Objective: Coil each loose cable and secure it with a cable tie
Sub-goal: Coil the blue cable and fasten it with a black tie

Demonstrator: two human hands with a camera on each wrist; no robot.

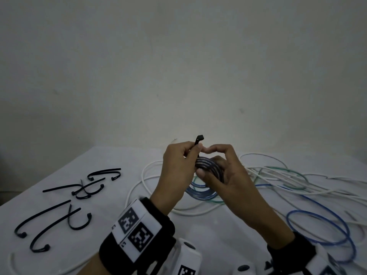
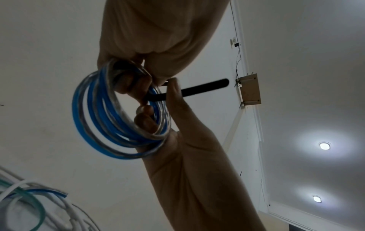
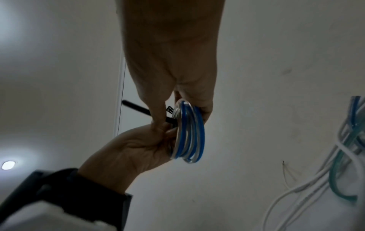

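Observation:
I hold a small coil of blue and clear cable (image 1: 211, 168) above the table, in front of me. My right hand (image 1: 207, 160) grips the coil, thumb below and fingers curled over it. My left hand (image 1: 195, 150) pinches a black cable tie (image 1: 199, 140) whose head sticks up above my fingers. In the left wrist view the tie (image 2: 203, 87) passes through the coil (image 2: 110, 125) and its tail points right. In the right wrist view the tie's tail (image 3: 136, 107) juts out left of the coil (image 3: 189, 134).
Several loose black cable ties (image 1: 79, 187) lie on the left of the white table (image 1: 111, 155). A tangle of white, green and blue cables (image 1: 278, 175) spreads to the right, with a blue loop (image 1: 317, 227) nearer me. More loops of blue and green cable (image 1: 200, 193) lie under my hands.

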